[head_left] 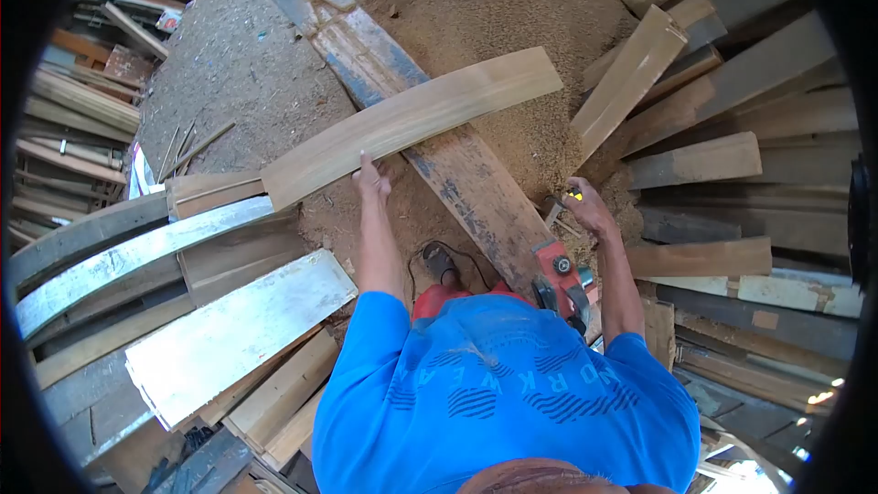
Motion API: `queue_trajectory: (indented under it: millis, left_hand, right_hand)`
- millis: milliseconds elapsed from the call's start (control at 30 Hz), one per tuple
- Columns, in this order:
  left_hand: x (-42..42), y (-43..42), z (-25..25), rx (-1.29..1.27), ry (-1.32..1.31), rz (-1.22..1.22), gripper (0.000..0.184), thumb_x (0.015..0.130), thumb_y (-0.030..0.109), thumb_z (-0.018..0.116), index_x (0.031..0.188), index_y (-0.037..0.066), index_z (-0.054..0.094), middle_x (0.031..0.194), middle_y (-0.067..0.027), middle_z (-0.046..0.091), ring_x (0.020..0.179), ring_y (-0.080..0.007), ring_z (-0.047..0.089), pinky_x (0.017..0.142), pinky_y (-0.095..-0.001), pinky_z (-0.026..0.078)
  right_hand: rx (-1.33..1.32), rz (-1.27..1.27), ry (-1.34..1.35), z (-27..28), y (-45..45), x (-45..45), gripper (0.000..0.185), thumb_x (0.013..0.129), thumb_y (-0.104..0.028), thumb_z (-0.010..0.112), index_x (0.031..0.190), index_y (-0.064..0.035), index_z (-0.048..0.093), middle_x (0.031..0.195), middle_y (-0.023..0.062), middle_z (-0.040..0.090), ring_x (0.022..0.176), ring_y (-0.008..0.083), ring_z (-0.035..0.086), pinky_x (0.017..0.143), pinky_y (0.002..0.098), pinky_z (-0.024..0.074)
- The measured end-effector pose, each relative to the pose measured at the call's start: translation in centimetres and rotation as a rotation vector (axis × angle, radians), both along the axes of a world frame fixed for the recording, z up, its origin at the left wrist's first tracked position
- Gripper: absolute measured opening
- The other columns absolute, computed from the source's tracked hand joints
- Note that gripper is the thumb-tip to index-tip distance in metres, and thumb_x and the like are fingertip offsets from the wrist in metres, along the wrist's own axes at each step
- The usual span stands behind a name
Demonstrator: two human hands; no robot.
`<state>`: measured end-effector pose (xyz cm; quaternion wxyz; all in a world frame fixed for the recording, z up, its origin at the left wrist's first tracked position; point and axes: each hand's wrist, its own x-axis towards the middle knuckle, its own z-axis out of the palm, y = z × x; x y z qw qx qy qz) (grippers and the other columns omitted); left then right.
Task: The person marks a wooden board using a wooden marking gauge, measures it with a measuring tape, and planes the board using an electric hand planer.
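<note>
A smooth light-brown board (pixel 421 114) lies crosswise over a long, paint-stained plank (pixel 485 183). My left hand (pixel 372 178) grips the board's near edge, one finger on its top face and the others partly hidden below. Off to the right of the plank, my right hand (pixel 590 209) is closed around a small black and yellow tape measure (pixel 574 193), mostly covered by the fingers. A red electric planer (pixel 562 274) rests at the near end of the plank, close to my body and below my right hand.
Stacked boards (pixel 695 174) crowd the right side, and more timber (pixel 82 128) is piled on the left. A white-faced panel (pixel 242 334) lies at the near left. Sawdust (pixel 503 27) covers the ground beyond the plank. A dark cord (pixel 448 245) runs near my foot.
</note>
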<state>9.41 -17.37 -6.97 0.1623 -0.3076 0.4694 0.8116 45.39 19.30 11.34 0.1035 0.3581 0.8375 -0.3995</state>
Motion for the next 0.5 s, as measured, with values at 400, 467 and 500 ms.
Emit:
queue_trajectory:
  millis: [400,467,500]
  left_hand:
    - [-7.0,-3.6,0.3,0.054,0.261,-0.235,0.055,0.095,0.028,0.074,0.142,0.02,0.048,0.134,-0.0054,0.061,0.121,-0.0293,0.06,0.093,-0.0588,0.054]
    - [-7.6,-4.2,2.7,0.002,0.187,-0.29,0.054,0.093,0.029,0.076,0.139,0.015,0.051,0.132,-0.0086,0.063,0.118,-0.0307,0.062,0.094,-0.0573,0.055]
    - [-7.9,-4.4,3.0,-0.025,0.152,-0.316,0.055,0.092,0.029,0.077,0.138,0.012,0.052,0.13,-0.0101,0.065,0.117,-0.0315,0.063,0.094,-0.0566,0.055]
  right_hand:
    - [0.061,-0.005,-0.164,0.7,0.6,1.6,0.069,0.088,-0.024,0.067,0.15,-0.0058,0.04,0.137,0.0289,0.057,0.127,0.0416,0.057,0.106,0.0459,0.0446]
    - [0.162,0.005,-0.241,-0.2,0.4,1.1,0.075,0.087,-0.028,0.069,0.152,-0.0067,0.039,0.139,0.0311,0.054,0.129,0.0438,0.055,0.108,0.0477,0.0439]
    - [0.212,0.011,-0.277,-0.3,0.0,0.5,0.077,0.087,-0.03,0.07,0.153,-0.0071,0.038,0.14,0.0321,0.053,0.13,0.0449,0.054,0.109,0.0486,0.0436]
